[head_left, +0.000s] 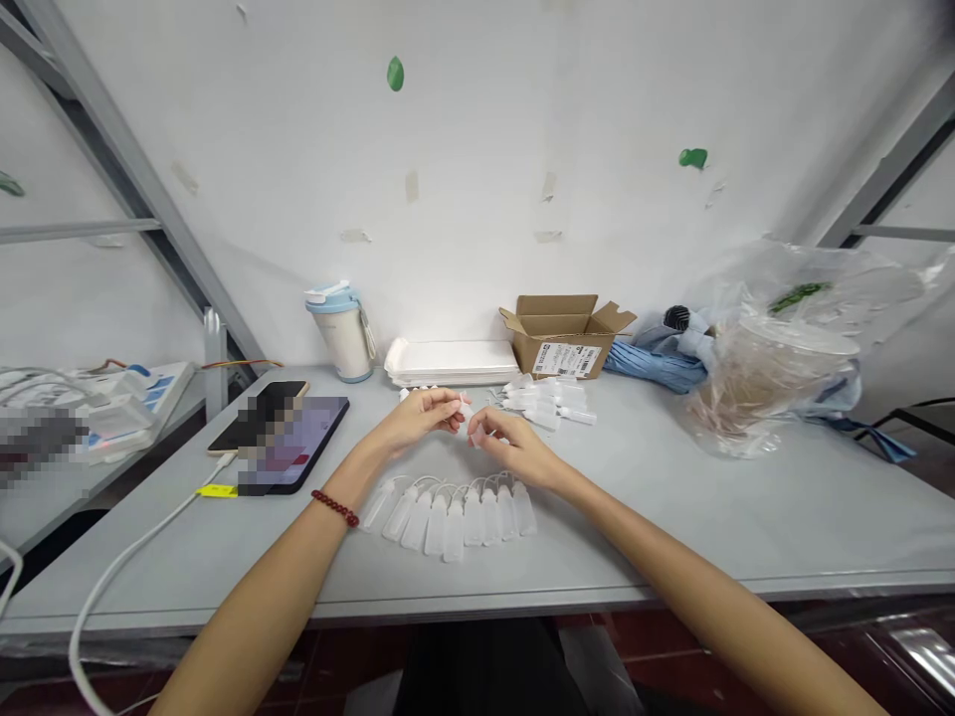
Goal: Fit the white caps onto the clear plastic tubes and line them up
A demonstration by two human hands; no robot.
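Above the middle of the table, my left hand (pixel 429 413) pinches the white tip end of a small translucent plastic squeeze bottle (pixel 467 411). My right hand (pixel 511 445) is closed around its lower part, close beside the left fingertips, and hides much of it. Just in front of the hands, several similar translucent bottles (pixel 454 527) lie fanned out in a row, thin curved white tubes at their necks. Behind my right hand, more white bottles (pixel 548 398) lie in a loose pile.
An open cardboard box (pixel 559 348) stands behind the pile, next to a stack of white trays (pixel 452 363). A tumbler (pixel 343 333) is at back left. Two phone-like devices (pixel 298 447) and a white cable (pixel 141 542) lie left. A plastic-bagged container (pixel 776 368) and blue cloth (pixel 657 363) sit right.
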